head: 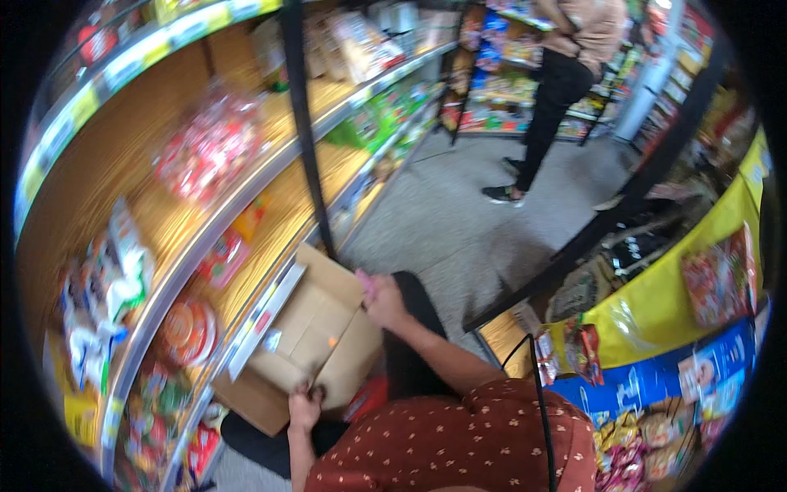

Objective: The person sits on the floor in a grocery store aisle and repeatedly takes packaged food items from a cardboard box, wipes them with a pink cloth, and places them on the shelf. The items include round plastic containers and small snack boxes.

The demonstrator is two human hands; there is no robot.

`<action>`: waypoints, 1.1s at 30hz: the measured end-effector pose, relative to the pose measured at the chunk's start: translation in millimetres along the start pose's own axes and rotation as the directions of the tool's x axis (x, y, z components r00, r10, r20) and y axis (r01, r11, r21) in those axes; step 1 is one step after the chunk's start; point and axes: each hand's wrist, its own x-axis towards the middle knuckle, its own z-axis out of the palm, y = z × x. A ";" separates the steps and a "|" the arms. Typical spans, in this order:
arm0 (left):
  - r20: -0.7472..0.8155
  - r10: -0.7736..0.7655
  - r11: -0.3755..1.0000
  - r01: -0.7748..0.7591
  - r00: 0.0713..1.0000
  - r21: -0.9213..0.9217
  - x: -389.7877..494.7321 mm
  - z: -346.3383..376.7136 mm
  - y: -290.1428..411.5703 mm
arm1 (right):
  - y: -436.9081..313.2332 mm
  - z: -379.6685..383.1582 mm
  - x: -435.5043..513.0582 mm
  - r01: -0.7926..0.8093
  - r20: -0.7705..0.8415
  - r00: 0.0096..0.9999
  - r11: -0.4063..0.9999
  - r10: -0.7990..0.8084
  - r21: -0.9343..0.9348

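Observation:
An opened cardboard box [335, 329] sits before me against the lower shelf, its flaps spread. The inside shows bare cardboard, a small orange spot and a small pale patch at its left side. My left hand [305, 404] has its fingers curled on the near edge of the box. My right hand [386, 302] is at the box's far right edge, closed on a small pink object [366, 285]; blur hides what it is. Under the box's near right side lies something red [367, 398], partly covered.
Left, wooden shelves [289, 203] with price strips hold a bag of red-wrapped sweets [209, 147], white pouches [126, 270] and a round orange-red tub [189, 329]. Right, a yellow-edged display [633, 313] carries snack packets. A person [541, 104] stands in the aisle ahead. Black posts [301, 111] cross the view.

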 end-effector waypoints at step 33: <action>0.228 -0.130 0.909 0.024 0.965 0.417 16.7 3.1 26.0 | -30.8 71.0 -92.9 0.097 0.927 0.369 0.995 -0.066 0.032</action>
